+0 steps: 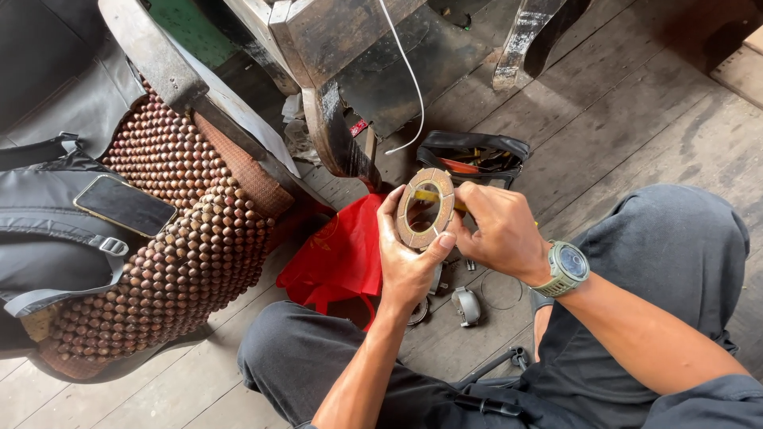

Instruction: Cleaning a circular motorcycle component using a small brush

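A person's left hand (409, 258) grips a flat, brown, ring-shaped friction disc (425, 208) upright above a red plastic bag (338, 254), while the right hand (497, 230) pinches a thin yellow tool (433, 195) across it, a hold that looks liable to slip onto the small metal parts (466, 305) below.

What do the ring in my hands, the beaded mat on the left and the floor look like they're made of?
The ring, held by the left hand and right hand, looks like a metal disc faced with tan, matte friction pads; the segmented face suggests that. The beaded mat appears to be glossy brown wooden beads strung in rows. The floor is bare, weathered grey wooden planks with visible grain and seams.
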